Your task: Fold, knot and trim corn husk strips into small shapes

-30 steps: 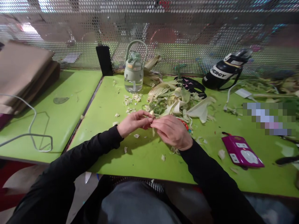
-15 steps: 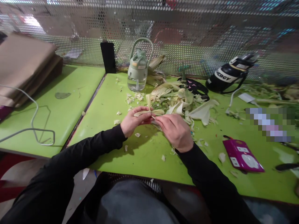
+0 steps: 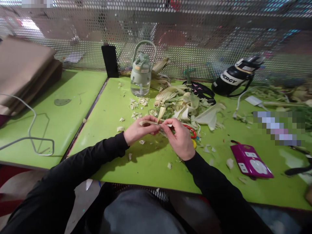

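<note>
Between my two hands, pale strips of corn husk (image 3: 161, 113) meet at a small gathered point above the green table. My left hand (image 3: 140, 129) is closed, its thumb and fingers pinching the husk from the left. From the right, my right hand (image 3: 180, 139) pinches the same gathered husk with thumb and forefinger. The exact spot where the fingertips meet is partly hidden. A heap of loose corn husks (image 3: 181, 102) lies just behind my hands. Red-handled scissors (image 3: 191, 130) show partly behind my right hand, with a yellow ring-shaped thing (image 3: 194, 143) beside them.
A pale green water bottle (image 3: 141, 76) and a black upright slab (image 3: 110, 61) stand near the perforated metal screen (image 3: 83, 35). A black bottle (image 3: 235, 76) leans at back right. At right lies a purple pouch (image 3: 252, 161); at left, brown paper bags (image 3: 24, 68) and a bent wire (image 3: 31, 130).
My right hand has turned and its fingers have shifted on the husk, bringing the red handle into view. The upright husk strip now tilts to the right. The view has shifted slightly.
</note>
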Tool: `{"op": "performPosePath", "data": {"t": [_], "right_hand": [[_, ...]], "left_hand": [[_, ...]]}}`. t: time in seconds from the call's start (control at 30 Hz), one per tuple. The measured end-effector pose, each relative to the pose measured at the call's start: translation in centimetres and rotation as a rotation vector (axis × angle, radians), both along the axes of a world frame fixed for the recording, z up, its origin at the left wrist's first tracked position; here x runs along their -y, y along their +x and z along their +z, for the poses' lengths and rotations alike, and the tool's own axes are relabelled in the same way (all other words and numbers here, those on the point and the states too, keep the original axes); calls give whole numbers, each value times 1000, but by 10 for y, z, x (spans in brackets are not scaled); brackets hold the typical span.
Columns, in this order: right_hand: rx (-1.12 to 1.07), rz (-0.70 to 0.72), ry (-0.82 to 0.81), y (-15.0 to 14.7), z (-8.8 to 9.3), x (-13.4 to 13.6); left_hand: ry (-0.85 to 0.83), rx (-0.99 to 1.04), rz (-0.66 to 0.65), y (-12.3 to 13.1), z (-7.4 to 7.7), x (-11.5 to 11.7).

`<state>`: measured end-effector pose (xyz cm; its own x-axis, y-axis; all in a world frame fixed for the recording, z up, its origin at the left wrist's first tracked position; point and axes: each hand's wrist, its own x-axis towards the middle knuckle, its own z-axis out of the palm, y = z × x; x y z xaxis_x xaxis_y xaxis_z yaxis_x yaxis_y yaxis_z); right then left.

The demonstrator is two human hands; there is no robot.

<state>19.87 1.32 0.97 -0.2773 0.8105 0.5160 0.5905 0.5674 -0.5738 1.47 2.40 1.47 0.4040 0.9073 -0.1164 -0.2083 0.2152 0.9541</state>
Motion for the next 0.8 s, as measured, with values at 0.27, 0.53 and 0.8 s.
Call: {"op": "performPosePath", "data": {"t": [0.27, 0.53, 0.8], "right_hand": [[-321, 91, -309, -2, -5, -2], [101, -57, 153, -2, -3, 0], [293, 98, 490, -1, 4, 1]], "left_hand": [[58, 37, 68, 2, -7, -1], [-164, 232, 165, 4, -4, -1], [-205, 218, 133, 3, -7, -2]]}}
